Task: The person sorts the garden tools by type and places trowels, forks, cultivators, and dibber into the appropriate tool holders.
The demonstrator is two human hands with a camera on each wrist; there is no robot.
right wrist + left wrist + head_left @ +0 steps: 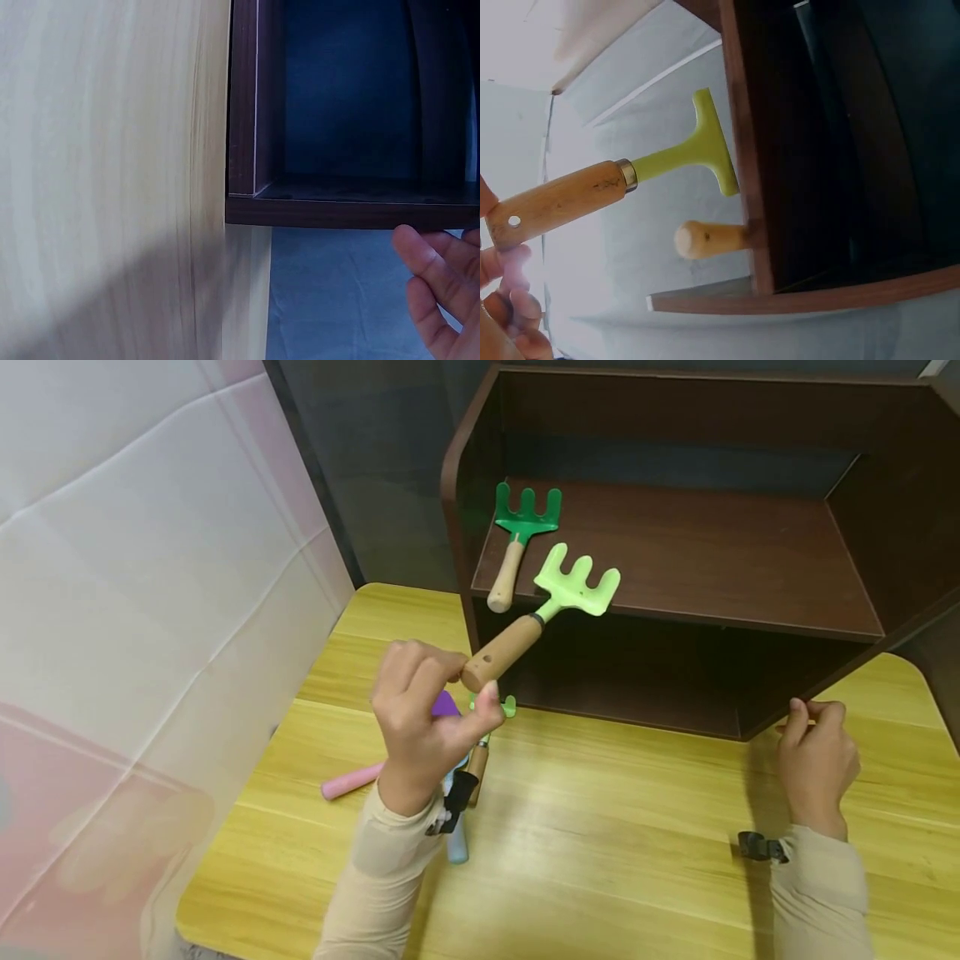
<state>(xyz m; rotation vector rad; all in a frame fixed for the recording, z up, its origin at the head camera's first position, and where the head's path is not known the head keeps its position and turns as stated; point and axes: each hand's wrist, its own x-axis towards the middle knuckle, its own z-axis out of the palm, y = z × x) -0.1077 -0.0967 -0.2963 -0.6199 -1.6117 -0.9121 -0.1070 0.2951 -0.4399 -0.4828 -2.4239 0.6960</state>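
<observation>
Left fingers (438, 672) pinch lime fork's (534, 623) handle end (481, 672); right fingers (828, 713), loosely bent, touch shelf (712, 560)

Forks, three: dark green fork (517, 545), left end of shelf unit (712, 556); lime fork (536, 622), near its front edge; third fork (478, 760), toward left edge of desk (600, 827). Beside third: one pink handle (352, 782), one blue handle (457, 845), one purple piece (446, 703); joins hidden.

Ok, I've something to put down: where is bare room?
Bare: the dark brown wooden upper shelf, right of the dark green three-pronged fork; the yellow wood-grain table, between the pale blue handle and the right hand. Crowded: below the left hand, where that handle, a pink handle and a wooden-handled light green fork bunch together.
</observation>
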